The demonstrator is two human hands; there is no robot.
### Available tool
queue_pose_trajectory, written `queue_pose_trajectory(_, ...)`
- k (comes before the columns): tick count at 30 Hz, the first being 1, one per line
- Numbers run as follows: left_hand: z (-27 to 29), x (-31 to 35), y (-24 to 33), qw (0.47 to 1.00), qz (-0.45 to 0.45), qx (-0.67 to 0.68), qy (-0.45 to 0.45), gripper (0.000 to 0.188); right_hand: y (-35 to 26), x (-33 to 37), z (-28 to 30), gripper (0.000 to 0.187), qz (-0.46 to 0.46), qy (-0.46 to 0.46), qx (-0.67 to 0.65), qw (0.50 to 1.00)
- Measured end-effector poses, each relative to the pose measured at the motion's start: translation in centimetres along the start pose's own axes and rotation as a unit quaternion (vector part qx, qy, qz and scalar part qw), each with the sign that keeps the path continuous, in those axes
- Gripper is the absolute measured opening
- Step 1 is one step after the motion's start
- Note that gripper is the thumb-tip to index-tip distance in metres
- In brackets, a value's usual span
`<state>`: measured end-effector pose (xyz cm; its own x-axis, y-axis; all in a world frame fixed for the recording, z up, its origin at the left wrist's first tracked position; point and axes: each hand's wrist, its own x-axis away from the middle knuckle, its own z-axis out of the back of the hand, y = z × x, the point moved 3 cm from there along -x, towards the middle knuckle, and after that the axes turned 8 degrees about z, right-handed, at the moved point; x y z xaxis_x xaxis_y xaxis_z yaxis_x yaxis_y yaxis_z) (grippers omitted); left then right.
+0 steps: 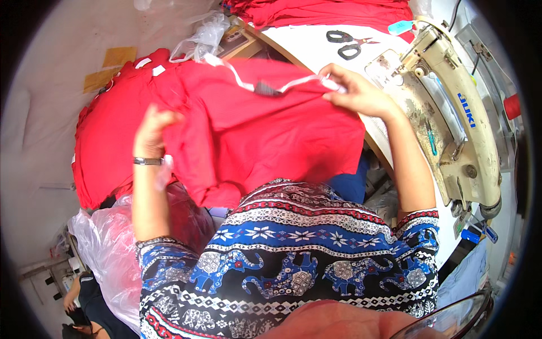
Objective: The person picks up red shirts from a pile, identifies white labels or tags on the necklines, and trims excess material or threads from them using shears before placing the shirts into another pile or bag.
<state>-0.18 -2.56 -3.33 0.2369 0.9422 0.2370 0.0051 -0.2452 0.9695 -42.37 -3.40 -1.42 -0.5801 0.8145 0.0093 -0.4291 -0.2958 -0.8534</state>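
Note:
A red knit garment is spread across my lap, its near part hanging over my front. Along its far edge runs a narrow white tape, with a dark grey label patch on it. My right hand pinches that edge at the tape's right end, thumb below and fingers above. My left hand is raised at the garment's left side, beside a bunched fold. Motion blurs its fingers, so I cannot make out whether they grip the cloth.
A sewing machine stands on the white table at right, with black-handled scissors beyond. Red garments are piled at left and at the far edge. Plastic bags lie at left. Another person is at lower left.

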Motion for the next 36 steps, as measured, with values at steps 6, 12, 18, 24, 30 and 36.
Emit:
queue_pose_trajectory(6,-0.5,-2.0,-11.4,0.988,0.135,-0.055,0.043,0.071,7.2,-0.2,-8.0,0.027,0.092,0.175,0.213,0.957)
queue_pose_trajectory(12,2.9,-0.2,-13.7,0.874,0.063,-0.443,0.191,0.067,7.4,1.9,-10.3,0.033,0.025,0.198,0.170,0.965)
queue_pose_trajectory(18,-6.1,4.7,-8.3,0.904,0.080,-0.402,-0.124,0.030,3.1,5.7,-13.3,0.053,0.029,0.017,0.058,0.998)
queue_pose_trajectory(24,-7.2,6.4,-11.4,0.877,-0.001,-0.481,-0.014,0.061,5.2,5.0,-12.6,0.018,-0.025,0.172,0.044,0.984)
queue_pose_trajectory(30,-8.0,2.7,-10.7,0.772,0.027,-0.634,0.034,0.051,0.7,1.2,-3.7,0.017,0.097,0.296,0.142,0.939)
queue_pose_trajectory(36,-0.1,1.0,1.9,0.692,-0.177,-0.654,0.251,0.035,1.1,-1.0,3.7,0.023,0.055,0.354,0.088,0.929)
